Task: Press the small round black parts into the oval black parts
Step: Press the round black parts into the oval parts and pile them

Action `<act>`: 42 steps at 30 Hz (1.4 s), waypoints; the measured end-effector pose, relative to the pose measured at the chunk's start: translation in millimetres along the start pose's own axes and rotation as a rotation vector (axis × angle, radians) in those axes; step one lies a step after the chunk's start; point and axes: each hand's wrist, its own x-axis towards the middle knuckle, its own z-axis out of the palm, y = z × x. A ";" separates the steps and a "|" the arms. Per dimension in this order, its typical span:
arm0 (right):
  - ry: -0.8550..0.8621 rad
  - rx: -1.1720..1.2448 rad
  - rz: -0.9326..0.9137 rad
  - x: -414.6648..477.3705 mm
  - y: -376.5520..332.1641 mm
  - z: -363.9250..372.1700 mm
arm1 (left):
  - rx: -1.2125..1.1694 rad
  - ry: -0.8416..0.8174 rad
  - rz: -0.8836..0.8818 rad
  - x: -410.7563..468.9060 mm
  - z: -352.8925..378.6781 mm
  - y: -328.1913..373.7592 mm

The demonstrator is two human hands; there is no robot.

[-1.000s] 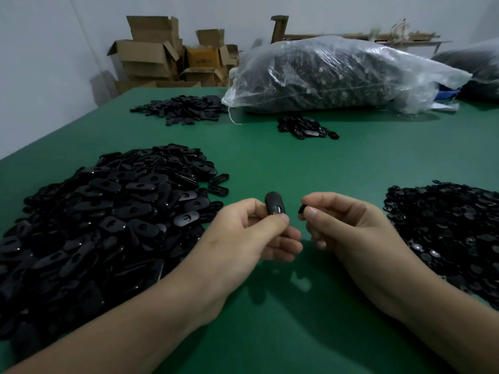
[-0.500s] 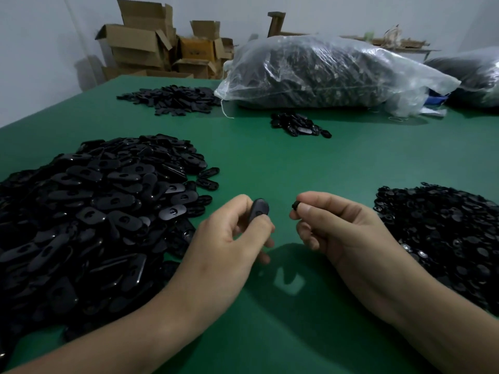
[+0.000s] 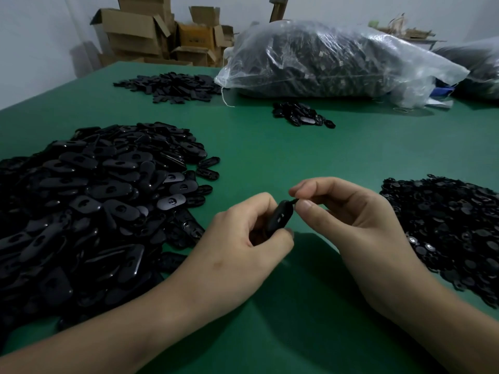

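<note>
Where the two hands meet, a little nearer the near edge of the green worktop (image 3: 270, 147) than the far one, an oval part (image 3: 279, 218) is held in the left hand (image 3: 237, 247). It is pinched between the thumb and the curled fingers. It is tilted, with its top end leaning to the right, and a small hole is seen in its face.

A round part (image 3: 294, 201) is pinched in the right hand (image 3: 351, 220) between the thumb and the first finger. Only a thin bit of it is seen. It is touching the top end of the oval part. Whether it is pushed in cannot be told.

A big oval pile (image 3: 94, 206) is spread along the left edge, just beside the left hand. A round pile (image 3: 453, 230) is laid by the right edge, near the right hand.

Toward the far edge, a small heap (image 3: 302, 114) of shiny black parts is seen. A flat heap (image 3: 172, 86) of black bits is laid near the far left corner. A big clear bag (image 3: 337, 58) full of dark parts is laid along the far edge, and a second bag (image 3: 475, 66) is seen at the far right corner. Brown boxes (image 3: 162, 36) are stacked past the far left corner, by the wall.
</note>
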 end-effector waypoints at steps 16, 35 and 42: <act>-0.041 0.207 0.166 2.7 6.6 -1.6 | -0.420 0.166 -0.046 6.7 -0.7 -8.4; 0.072 -0.156 -0.090 -0.1 0.8 0.4 | -0.316 0.160 0.012 3.3 1.5 -6.2; 0.103 -0.314 -0.153 -2.1 0.3 0.1 | -0.278 0.179 -0.009 1.6 0.8 -2.0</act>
